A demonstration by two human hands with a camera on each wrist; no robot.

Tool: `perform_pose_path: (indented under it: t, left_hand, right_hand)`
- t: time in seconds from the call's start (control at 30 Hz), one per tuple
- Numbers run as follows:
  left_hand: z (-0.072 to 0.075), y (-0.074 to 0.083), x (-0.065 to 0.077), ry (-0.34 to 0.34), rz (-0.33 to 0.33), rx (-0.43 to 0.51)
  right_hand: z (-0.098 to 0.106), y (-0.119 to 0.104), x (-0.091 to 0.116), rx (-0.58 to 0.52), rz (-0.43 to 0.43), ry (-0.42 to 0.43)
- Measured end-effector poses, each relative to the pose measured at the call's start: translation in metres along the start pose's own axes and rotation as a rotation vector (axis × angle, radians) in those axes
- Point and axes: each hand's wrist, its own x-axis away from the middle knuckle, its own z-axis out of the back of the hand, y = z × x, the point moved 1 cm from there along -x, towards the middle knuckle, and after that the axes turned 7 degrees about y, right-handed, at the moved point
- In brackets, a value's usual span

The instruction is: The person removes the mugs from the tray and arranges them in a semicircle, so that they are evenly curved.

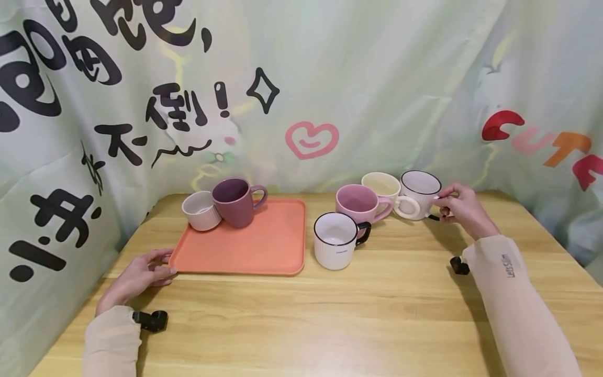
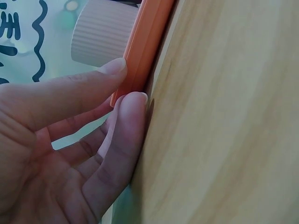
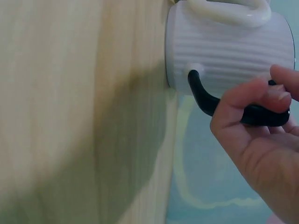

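Observation:
With thumb and fingers, my left hand (image 1: 143, 275) pinches the near left corner of an orange tray (image 1: 254, 251); the left wrist view shows the thumb on the rim and a finger beneath. On the tray's far left side stand a small ribbed white cup (image 1: 201, 212) and a purple mug (image 1: 234, 204), handle to the right. At the back right, my right hand (image 1: 464, 209) grips the black handle (image 3: 261, 116) of a ribbed white mug (image 1: 418, 196) with a dark rim. That mug stands upright on the table, close beside a cream mug (image 1: 380, 184).
A pink mug (image 1: 355, 204) stands in front of the cream one. Nearer me is another white mug (image 1: 334, 251) with a black rim and handle, right of the tray. A printed curtain (image 1: 377, 94) hangs behind the wooden table (image 1: 306, 324).

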Motion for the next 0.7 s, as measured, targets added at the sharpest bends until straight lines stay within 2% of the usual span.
perform_pose_path:
  t: [0.4,0.7]
  left_hand:
    - [-0.0007,0.0013,0.0008,-0.005,-0.001,0.004]
    - [-0.0002,0.0008,-0.0002,-0.008,0.007,0.011]
  right_hand:
    - [0.0023,0.0007,0.0032,-0.046,-0.037,-0.038]
    - [0.004,0.001,0.0019,-0.078,-0.034,-0.077]
